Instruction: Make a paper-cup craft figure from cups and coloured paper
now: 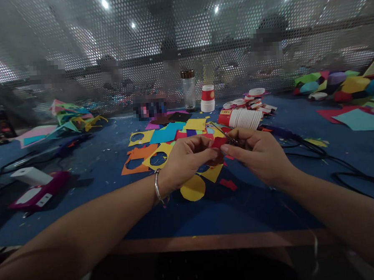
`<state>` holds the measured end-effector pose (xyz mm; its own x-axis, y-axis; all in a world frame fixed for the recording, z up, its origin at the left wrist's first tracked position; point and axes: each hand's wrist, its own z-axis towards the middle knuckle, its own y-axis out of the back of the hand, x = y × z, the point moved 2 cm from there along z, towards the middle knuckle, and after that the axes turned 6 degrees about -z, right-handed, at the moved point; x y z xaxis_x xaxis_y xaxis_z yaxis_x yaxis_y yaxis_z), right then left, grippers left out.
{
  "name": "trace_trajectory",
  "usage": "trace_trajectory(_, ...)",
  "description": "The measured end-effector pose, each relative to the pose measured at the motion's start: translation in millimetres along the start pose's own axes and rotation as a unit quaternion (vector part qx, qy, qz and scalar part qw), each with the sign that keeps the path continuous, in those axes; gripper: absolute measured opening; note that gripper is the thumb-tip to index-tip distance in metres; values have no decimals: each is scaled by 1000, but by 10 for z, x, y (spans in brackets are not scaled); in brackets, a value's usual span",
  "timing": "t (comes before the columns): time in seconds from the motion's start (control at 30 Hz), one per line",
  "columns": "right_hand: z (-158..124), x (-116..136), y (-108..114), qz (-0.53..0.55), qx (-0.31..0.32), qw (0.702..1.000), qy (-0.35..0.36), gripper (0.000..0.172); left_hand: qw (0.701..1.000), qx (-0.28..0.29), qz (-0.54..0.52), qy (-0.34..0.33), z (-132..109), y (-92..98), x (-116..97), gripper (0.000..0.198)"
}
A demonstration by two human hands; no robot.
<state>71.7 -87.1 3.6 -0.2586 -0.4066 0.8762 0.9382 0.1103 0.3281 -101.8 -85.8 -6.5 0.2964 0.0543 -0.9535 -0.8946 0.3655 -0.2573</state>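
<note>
Between thumb and fingers, my left hand pinches a small red paper piece. My right hand is closed around scissors, whose blades point up and to the left; its thumb is at the red paper's right edge. Below the hands, a yellow paper circle and a red scrap lie on the blue table. Orange paper and yellow paper with round holes lie left of my left hand, near a blue sheet.
Paper cups lie stacked behind my right hand, with upright cups and a jar farther back. A purple power strip sits at left. Black cables cross the right side. Colored paper shapes are at far right.
</note>
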Motion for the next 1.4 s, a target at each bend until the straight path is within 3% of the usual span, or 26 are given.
trace_trajectory(0.3, 19, 4, 19, -46, -9, 999, 3, 21, 999, -18, 0, 35, -26, -3, -73, 28)
trace_trajectory(0.6, 5, 37, 24, -77, -8, 996, 40, 12, 996, -36, -49, 65, -27, -5, -88, 14)
trace_trajectory(0.87, -24, 108, 10, -111, -26, 991, 68, 6, 994, -30, -56, 85, -39, -3, -102, 17)
trace_trajectory(1.13, -14, 74, 16, -109, -27, 990, 82, 8, 1000, -16, -7, -2, -6, 34, -87, 26)
trace_trajectory(1.27, -12, 63, 26, -116, -26, 989, 93, 8, 994, -1, 61, -89, 12, 54, -83, 31)
trace_trajectory(1.4, -12, 49, 26, -109, -19, 990, 91, 7, 974, -2, 154, -168, 3, 55, -78, 21)
